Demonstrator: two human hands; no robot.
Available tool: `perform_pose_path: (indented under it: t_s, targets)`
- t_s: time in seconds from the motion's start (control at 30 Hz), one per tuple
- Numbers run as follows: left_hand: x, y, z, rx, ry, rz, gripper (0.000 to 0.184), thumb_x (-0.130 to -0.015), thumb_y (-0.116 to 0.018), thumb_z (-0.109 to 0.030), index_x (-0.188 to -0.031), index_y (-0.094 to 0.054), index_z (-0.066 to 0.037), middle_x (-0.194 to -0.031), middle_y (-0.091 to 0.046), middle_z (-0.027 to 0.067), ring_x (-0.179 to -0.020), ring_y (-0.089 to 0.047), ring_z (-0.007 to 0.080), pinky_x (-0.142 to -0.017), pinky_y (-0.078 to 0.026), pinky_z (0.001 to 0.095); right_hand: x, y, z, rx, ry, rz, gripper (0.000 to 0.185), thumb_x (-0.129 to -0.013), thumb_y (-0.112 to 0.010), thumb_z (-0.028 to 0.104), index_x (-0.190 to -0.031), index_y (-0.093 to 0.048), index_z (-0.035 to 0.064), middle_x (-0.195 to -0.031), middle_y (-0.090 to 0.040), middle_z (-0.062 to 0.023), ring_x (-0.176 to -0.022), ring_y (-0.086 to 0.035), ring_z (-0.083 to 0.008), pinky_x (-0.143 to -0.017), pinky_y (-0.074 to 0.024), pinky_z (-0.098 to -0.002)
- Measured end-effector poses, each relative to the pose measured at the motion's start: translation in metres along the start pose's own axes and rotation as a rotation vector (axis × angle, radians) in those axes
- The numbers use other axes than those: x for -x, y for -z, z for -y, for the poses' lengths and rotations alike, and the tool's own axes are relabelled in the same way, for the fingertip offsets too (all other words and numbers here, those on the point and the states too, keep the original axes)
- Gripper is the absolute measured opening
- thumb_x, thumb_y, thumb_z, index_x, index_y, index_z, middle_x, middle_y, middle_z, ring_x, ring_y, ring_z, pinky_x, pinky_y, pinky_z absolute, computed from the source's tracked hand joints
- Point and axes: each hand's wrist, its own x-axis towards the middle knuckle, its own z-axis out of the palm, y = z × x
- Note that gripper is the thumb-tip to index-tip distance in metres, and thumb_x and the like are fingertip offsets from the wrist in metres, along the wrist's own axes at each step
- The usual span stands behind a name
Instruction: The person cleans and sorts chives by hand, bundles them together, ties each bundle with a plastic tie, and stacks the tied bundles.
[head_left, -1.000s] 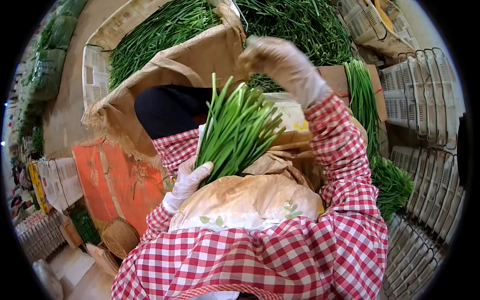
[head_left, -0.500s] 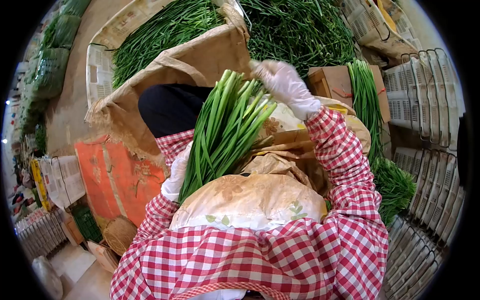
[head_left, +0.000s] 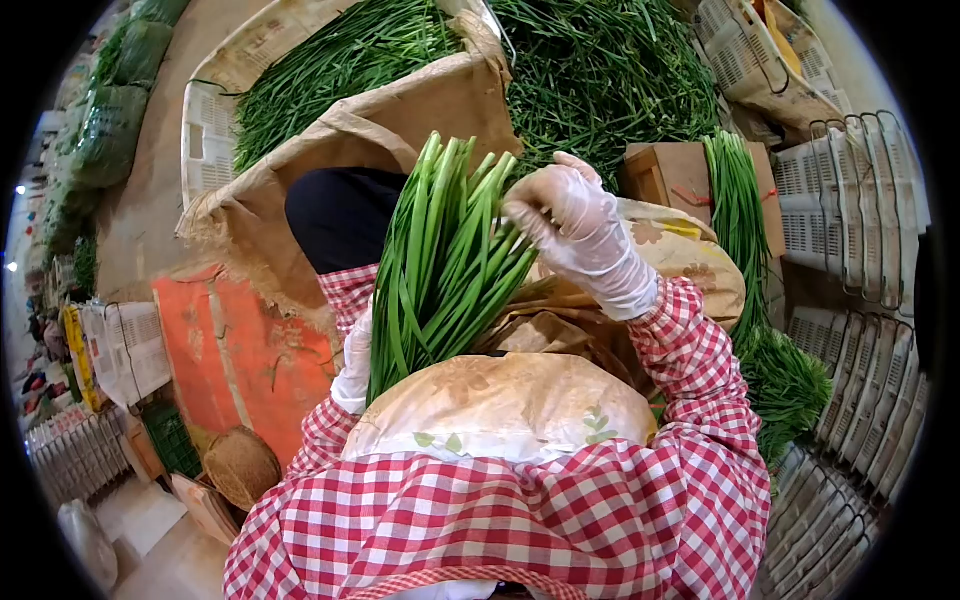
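A bunch of green chives (head_left: 440, 270) lies slanted over my lap, its pale cut ends pointing up and away from me. My left hand (head_left: 357, 355), in a white glove, holds the bunch from its left side; the leaves hide most of its fingers. At the right edge of the bunch, near the pale ends, is my gloved right hand (head_left: 570, 215). Its thumb and fingers are curled together against the stalks, and what they pinch is too small to make out. A stained, pale apron (head_left: 500, 400) covers my lap beneath the bunch.
Ahead stands a cloth-lined white crate (head_left: 208, 130) of chives, beside a large heap of greens (head_left: 610, 80). On the right, a tied chive bundle (head_left: 738, 200) rests against a cardboard box (head_left: 670, 175). White crates (head_left: 840, 210) stack beyond; an orange sack (head_left: 250, 370) lies left.
My right hand has come down and back toward me, from beyond the stem ends to the right edge of the chives. My left hand still holds the bunch.
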Motion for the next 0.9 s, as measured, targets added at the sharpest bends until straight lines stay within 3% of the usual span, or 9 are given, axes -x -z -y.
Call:
perform_pose_path:
  t_s: [0.03, 0.1, 0.3, 0.37, 0.4, 0.43, 0.57, 0.67, 0.9]
  targets:
    - [0.001, -0.002, 0.000, 0.016, -0.008, 0.006, 0.043, -0.093, -0.047, -0.039, -0.118, -0.055, -0.005, -0.105, -0.060, 0.0009, -0.089, -0.057, 0.0103, -0.078, -0.047, 0.0243, 0.000, 0.000, 0.004, -0.067, -0.104, -0.061, 0.021, -0.085, -0.063, 0.025, -0.084, -0.055, 0.0048, -0.078, -0.059, -0.0029, -0.073, -0.058, -0.0187, -0.078, -0.0459, -0.0387]
    - [0.002, -0.005, 0.001, 0.051, -0.019, 0.016, 0.043, -0.093, -0.046, -0.039, -0.117, -0.055, -0.005, -0.105, -0.061, 0.0010, -0.088, -0.057, 0.0104, -0.078, -0.047, 0.0243, -0.010, 0.019, 0.017, -0.809, -0.581, 0.040, 0.016, -0.090, -0.056, 0.022, -0.086, -0.053, 0.0068, -0.074, -0.057, -0.0037, -0.071, -0.057, -0.0131, -0.064, -0.0504, -0.0258]
    - [0.002, -0.005, 0.003, 0.113, -0.038, 0.015, 0.042, -0.094, -0.045, -0.040, -0.115, -0.056, -0.005, -0.102, -0.061, 0.0013, -0.086, -0.058, 0.0107, -0.076, -0.048, 0.0243, -0.029, 0.076, -0.003, -1.528, -0.465, -0.213, 0.015, -0.089, -0.056, 0.021, -0.083, -0.056, 0.0066, -0.077, -0.059, -0.0041, -0.075, -0.060, -0.0154, -0.074, -0.0544, -0.0335]
    - [0.002, -0.004, 0.003, 0.121, -0.048, 0.011, 0.042, -0.094, -0.045, -0.040, -0.114, -0.057, -0.005, -0.101, -0.062, 0.0014, -0.085, -0.058, 0.0108, -0.076, -0.048, 0.0243, -0.031, 0.091, -0.020, -1.107, -0.360, -0.311, 0.013, -0.090, -0.055, 0.017, -0.090, -0.057, 0.0047, -0.082, -0.061, -0.0058, -0.074, -0.061, -0.0164, -0.076, -0.0545, -0.0330]
    - [0.002, -0.005, 0.002, 0.122, -0.056, 0.010, 0.042, -0.094, -0.044, -0.040, -0.114, -0.057, -0.005, -0.101, -0.062, 0.0014, -0.085, -0.058, 0.0109, -0.076, -0.048, 0.0243, -0.037, 0.086, -0.020, -0.230, -0.350, -0.389, 0.020, -0.090, -0.054, 0.017, -0.102, -0.055, 0.0011, -0.086, -0.062, -0.0083, -0.071, -0.062, -0.0171, -0.070, -0.0555, -0.0298]
    - [0.003, -0.006, 0.000, 0.117, -0.065, 0.009, 0.042, -0.094, -0.044, -0.040, -0.114, -0.057, -0.005, -0.100, -0.062, 0.0014, -0.085, -0.058, 0.0109, -0.075, -0.048, 0.0243, -0.040, 0.074, -0.021, 0.244, -0.273, -0.421, 0.028, -0.091, -0.053, 0.018, -0.111, -0.051, -0.0016, -0.089, -0.062, -0.0108, -0.069, -0.062, -0.0164, -0.060, -0.0546, -0.0264]
    - [0.000, -0.017, -0.009, 0.067, -0.083, 0.028, 0.042, -0.095, -0.042, -0.040, -0.109, -0.059, -0.004, -0.093, -0.062, 0.0019, -0.079, -0.057, 0.0102, -0.071, -0.047, 0.0237, -0.046, 0.049, 0.045, -0.671, -0.694, 0.207, 0.034, -0.092, -0.051, 0.015, -0.117, -0.045, -0.0066, -0.099, -0.062, -0.0182, -0.066, -0.062, -0.0129, -0.054, -0.0532, -0.0259]
    - [0.007, -0.011, -0.012, -0.121, -0.172, 0.013, 0.039, -0.095, -0.042, -0.037, -0.105, -0.059, -0.003, -0.088, -0.061, 0.0010, -0.072, -0.054, 0.0079, -0.066, -0.045, 0.0236, -0.037, -0.002, 0.035, -0.860, -0.843, 0.192, 0.028, -0.086, -0.051, 0.003, -0.113, -0.047, -0.0071, -0.094, -0.064, -0.0129, -0.056, -0.059, -0.0114, -0.051, -0.0498, -0.0232]
    - [0.015, -0.016, -0.014, -0.016, -0.172, 0.128, 0.038, -0.093, -0.047, -0.035, -0.108, -0.057, -0.002, -0.093, -0.061, 0.0003, -0.078, -0.055, 0.0076, -0.069, -0.046, 0.0228, -0.021, -0.028, 0.010, -0.617, -0.608, 0.205, 0.037, -0.085, -0.054, 0.001, -0.122, -0.050, 0.0030, -0.098, -0.062, -0.0009, -0.071, -0.056, -0.0079, -0.061, -0.0483, -0.0225]
